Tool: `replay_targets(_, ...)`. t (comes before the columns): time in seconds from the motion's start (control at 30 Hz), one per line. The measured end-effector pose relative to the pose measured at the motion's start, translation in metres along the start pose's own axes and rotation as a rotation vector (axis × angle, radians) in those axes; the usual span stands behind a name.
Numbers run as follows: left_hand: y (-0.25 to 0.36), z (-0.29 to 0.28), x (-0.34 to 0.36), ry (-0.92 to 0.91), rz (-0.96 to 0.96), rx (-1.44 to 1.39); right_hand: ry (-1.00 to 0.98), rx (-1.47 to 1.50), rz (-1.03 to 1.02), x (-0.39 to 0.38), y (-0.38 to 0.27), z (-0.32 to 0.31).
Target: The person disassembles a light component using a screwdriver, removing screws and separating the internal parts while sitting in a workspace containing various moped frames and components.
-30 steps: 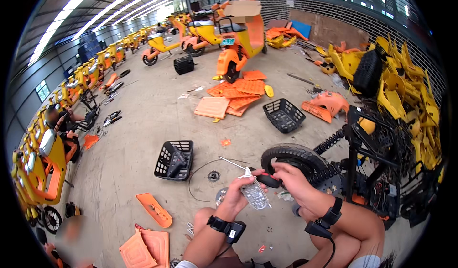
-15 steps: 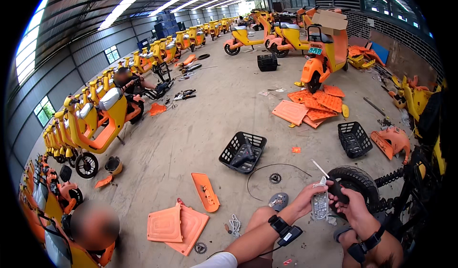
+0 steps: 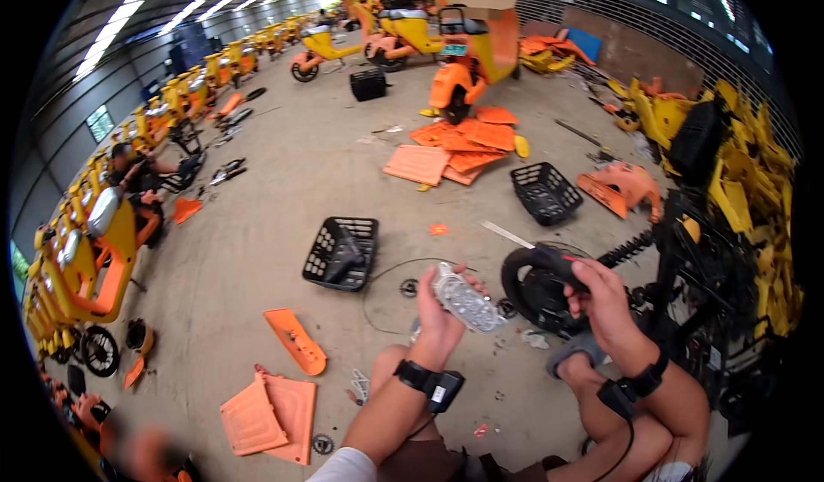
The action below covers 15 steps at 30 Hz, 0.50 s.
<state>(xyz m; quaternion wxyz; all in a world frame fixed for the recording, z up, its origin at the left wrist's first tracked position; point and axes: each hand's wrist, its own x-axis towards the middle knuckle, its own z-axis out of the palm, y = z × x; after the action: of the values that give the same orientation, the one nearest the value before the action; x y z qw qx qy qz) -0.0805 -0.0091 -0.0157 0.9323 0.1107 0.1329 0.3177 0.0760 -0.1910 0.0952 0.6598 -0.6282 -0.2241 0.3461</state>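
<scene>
Left hand (image 3: 438, 310) grip clamped on clear oblong lamp unit (image 3: 466, 302), held up just left of right hand (image 3: 603, 297), whose grip is closed around black tool handle (image 3: 558, 265); black basket (image 3: 342, 253) on floor further left

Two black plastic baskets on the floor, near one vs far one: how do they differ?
The near black plastic basket, left of the left hand, holds a dark part; the far black plastic basket, beside the orange panel pile, looks empty. Both sit upright, open-topped, with lattice walls.
</scene>
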Motion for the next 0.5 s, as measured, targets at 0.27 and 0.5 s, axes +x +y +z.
replay_targets(0.27, -0.007, 0.008, -0.001, 0.033, -0.023, 0.068, -0.002, -0.237, -0.109, -0.020, -0.003, -0.017)
replay_targets(0.5, -0.008, 0.011, -0.001, 0.013, -0.009, 0.117, -0.008, -0.231, -0.099, -0.024, 0.002, -0.014)
